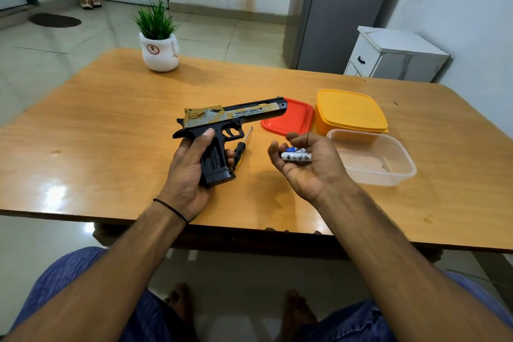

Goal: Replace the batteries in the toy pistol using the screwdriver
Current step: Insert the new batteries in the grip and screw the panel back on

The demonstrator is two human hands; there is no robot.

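My left hand grips the black handle of the toy pistol, a black and gold gun held above the table with its barrel pointing right. Palm up, my right hand cradles white batteries in its half-curled fingers, to the right of the pistol. The screwdriver, black-handled with a thin metal shaft, lies on the wooden table just behind the pistol grip, partly hidden by it.
A clear empty plastic container stands right of my right hand. Behind it sit a closed yellow box and a red lid. A potted plant stands at the table's far edge. A white cabinet is beyond.
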